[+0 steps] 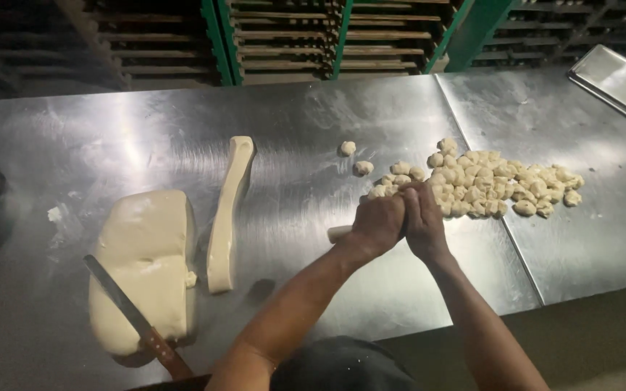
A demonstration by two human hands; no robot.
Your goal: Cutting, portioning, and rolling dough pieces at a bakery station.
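My left hand (pixel 377 223) is closed around a roll of pale dough (pixel 340 233) whose end sticks out to the left of the fist. My right hand (pixel 422 217) presses against the left one, its fingers closed on the front of the same roll. Just beyond both hands lies a heap of several small dough pieces (pixel 494 185), with two stray pieces (pixel 347 148) a little to the left. A long cut strip of dough (pixel 227 210) and a big dough slab (pixel 146 268) lie at the left.
A knife with a wooden handle (pixel 135 318) rests across the slab. The steel table (pixel 313 123) has a seam right of my hands. A metal tray (pixel 614 80) holding one dough piece sits at the far right. Green wooden racks (pixel 291 36) stand behind.
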